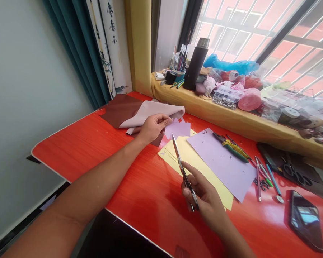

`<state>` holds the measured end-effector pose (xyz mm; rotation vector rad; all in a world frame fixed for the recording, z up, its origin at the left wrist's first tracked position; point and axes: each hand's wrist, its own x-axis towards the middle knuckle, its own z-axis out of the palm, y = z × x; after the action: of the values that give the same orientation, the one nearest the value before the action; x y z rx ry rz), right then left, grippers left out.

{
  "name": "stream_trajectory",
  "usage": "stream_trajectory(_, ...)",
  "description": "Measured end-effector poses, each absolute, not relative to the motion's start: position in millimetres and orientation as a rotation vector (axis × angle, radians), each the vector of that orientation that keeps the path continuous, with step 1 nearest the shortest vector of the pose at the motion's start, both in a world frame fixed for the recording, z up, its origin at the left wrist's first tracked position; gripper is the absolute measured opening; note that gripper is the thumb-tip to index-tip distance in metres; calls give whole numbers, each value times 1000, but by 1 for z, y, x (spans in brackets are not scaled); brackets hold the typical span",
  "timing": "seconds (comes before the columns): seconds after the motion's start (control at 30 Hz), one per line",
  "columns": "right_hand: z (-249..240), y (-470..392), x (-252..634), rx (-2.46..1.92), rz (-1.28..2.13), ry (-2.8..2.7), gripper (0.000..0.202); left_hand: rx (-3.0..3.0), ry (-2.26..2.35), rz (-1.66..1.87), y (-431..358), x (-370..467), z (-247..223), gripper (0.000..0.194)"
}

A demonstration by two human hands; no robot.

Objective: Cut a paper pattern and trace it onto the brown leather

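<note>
The left hand [154,127] pinches a small purple paper piece [181,129] by its left edge; the right hand [201,188] is closed around scissors [181,165], tips at the paper's lower edge. The piece should prove light and easily creased, best gripped at a margin; the scissors look rigid, best held by their handles. Around that piece, yellow sheets [199,154] lie towards five o'clock on the glossy red bench [70,147], a phone [307,218] at four, a teal curtain [78,46] at ten, a barred window [237,32] towards one.
</note>
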<state>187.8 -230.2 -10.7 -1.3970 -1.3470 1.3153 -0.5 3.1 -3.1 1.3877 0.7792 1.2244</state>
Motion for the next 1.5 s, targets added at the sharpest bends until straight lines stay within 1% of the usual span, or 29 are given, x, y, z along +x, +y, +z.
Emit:
stream_trajectory(0.4, -15, -228, 188, -1368, 1309, -1339, 72, 1386, 763, 1226, 5, -1, -8, 45)
stream_trajectory(0.57, -14, -228, 189, -1391, 1313, -1328, 76, 1367, 766, 1228, 6, 0, -9, 43)
stream_trajectory(1.2, -7, -230, 186, -1432, 1293, -1301, 73, 1357, 777, 1253, 5, 1, -8, 41)
stream_trajectory(1.5, -15, -228, 189, -1411, 1311, -1324, 74, 1353, 770, 1252, 5, 1, -7, 41)
